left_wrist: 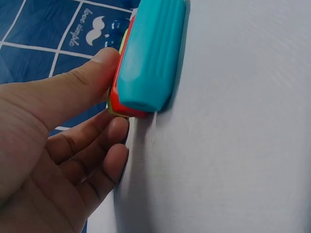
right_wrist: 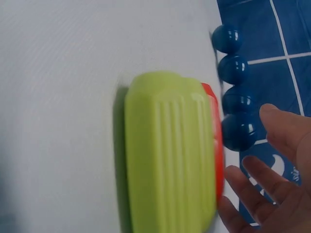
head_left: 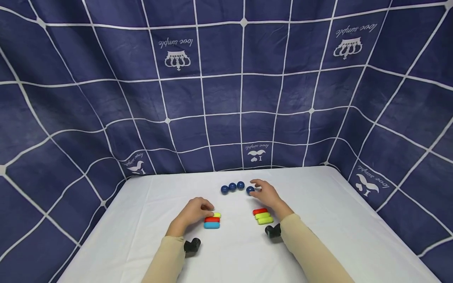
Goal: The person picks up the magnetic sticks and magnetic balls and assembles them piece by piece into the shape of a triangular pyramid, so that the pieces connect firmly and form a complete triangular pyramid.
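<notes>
In the head view my left hand (head_left: 196, 209) reaches the far end of a short row of ridged plastic blocks: a yellow-green block (head_left: 217, 215), a red block (head_left: 212, 219) and a blue block (head_left: 211, 225). Its thumb (left_wrist: 97, 68) presses at the yellow-green block with the fingers curled around behind, pinching it; the index finger is hidden by the blocks. My right hand (head_left: 267, 193), fingers loosely spread, is around the rightmost dark blue ball (head_left: 250, 190). In the right wrist view a gap shows between its fingers and that ball (right_wrist: 239, 132).
Three more dark blue balls (head_left: 232, 187) stand in a line left of the right hand. A red block (head_left: 260, 211) and two yellow-green blocks (head_left: 265, 221) lie side by side nearer me. White cloth (head_left: 233, 251) covers the table; a blue checked curtain (head_left: 223, 94) hangs behind.
</notes>
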### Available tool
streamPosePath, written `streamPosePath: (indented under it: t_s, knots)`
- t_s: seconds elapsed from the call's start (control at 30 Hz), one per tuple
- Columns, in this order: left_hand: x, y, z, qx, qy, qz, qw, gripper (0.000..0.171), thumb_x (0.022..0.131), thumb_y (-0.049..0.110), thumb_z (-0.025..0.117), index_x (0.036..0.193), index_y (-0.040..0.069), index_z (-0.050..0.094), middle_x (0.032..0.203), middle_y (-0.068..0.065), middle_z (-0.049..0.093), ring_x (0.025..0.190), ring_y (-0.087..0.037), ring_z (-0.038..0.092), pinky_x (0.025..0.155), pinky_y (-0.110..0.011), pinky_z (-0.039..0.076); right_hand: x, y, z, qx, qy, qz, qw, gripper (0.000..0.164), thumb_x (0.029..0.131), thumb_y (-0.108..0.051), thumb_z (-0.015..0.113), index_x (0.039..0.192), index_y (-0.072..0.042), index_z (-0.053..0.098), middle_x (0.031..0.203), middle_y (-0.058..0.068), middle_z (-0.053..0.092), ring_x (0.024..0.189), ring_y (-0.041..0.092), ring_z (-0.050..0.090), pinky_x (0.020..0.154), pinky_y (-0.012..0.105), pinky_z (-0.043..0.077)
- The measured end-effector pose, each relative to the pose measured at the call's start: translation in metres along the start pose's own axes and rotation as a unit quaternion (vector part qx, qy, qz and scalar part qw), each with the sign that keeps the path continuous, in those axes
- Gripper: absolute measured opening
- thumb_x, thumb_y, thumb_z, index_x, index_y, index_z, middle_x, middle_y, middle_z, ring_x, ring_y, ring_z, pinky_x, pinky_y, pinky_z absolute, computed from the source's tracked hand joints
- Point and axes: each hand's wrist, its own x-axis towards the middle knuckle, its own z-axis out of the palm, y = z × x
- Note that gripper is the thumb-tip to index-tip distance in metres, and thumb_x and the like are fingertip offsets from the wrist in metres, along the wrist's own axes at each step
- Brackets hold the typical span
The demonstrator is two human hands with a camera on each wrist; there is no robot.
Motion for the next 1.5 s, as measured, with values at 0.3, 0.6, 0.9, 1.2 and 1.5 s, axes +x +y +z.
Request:
streamPosePath:
  t_s: [0.3, 0.6, 0.9, 1.2, 1.5]
  knots:
    - [-0.002, -0.005, 0.004, 0.008, 0.029, 0.001, 0.9996, 0.005, 0.083, 0.016, 0.08, 0.087, 0.013, 0.079, 0.086, 0.004, 0.068, 0.083, -0.01, 0.059, 0.084, -0.035, 0.052, 0.003, 0.002, 0.009, 0.011, 0.007, 0.018, 1.0, 0.037, 0.092, -0.02, 0.071, 0.129, -0.019, 0.066, 0.129, 0.01, 0.067, 0.114, 0.03, 0.061, 0.101, 0.05, 0.049]
    - [-0.005, -0.003, 0.003, 0.017, 0.028, -0.002, 0.9995, 0.008, 0.084, 0.008, 0.077, 0.091, 0.012, 0.08, 0.088, 0.002, 0.069, 0.083, -0.01, 0.059, 0.083, -0.035, 0.053, 0.001, 0.003, 0.011, 0.014, 0.025, 0.03, 0.999, 0.034, 0.091, -0.018, 0.071, 0.125, -0.018, 0.067, 0.127, 0.01, 0.068, 0.112, 0.03, 0.063, 0.099, 0.049, 0.05]
    - [-0.007, -0.001, 0.004, 0.03, 0.033, 0.004, 0.999, 0.01, 0.082, 0.003, 0.078, 0.089, 0.01, 0.079, 0.087, 0.001, 0.066, 0.078, -0.011, 0.055, 0.076, -0.029, 0.049, -0.001, 0.008, 0.014, 0.026, 0.044, 0.024, 0.998, 0.024, 0.089, -0.016, 0.074, 0.112, -0.017, 0.069, 0.112, 0.007, 0.071, 0.099, 0.023, 0.061, 0.093, 0.043, 0.05]
    - [0.0, 0.004, 0.009, 0.019, 0.064, -0.013, 0.9977, 0.015, 0.082, 0.006, 0.078, 0.092, 0.016, 0.073, 0.088, 0.003, 0.069, 0.078, -0.012, 0.055, 0.075, -0.03, 0.049, -0.009, 0.012, 0.012, 0.019, 0.03, 0.015, 0.999, 0.031, 0.089, -0.019, 0.074, 0.12, -0.014, 0.073, 0.107, 0.006, 0.072, 0.093, 0.02, 0.059, 0.089, 0.039, 0.051]
    - [0.011, 0.02, 0.021, -0.025, 0.073, 0.0, 0.997, 0.017, 0.082, 0.002, 0.076, 0.097, 0.011, 0.073, 0.095, -0.003, 0.073, 0.081, -0.014, 0.059, 0.075, -0.032, 0.053, -0.016, 0.008, 0.012, 0.028, 0.007, 0.001, 1.0, 0.029, 0.088, -0.02, 0.076, 0.116, -0.016, 0.074, 0.103, 0.002, 0.072, 0.091, 0.017, 0.06, 0.085, 0.036, 0.049]
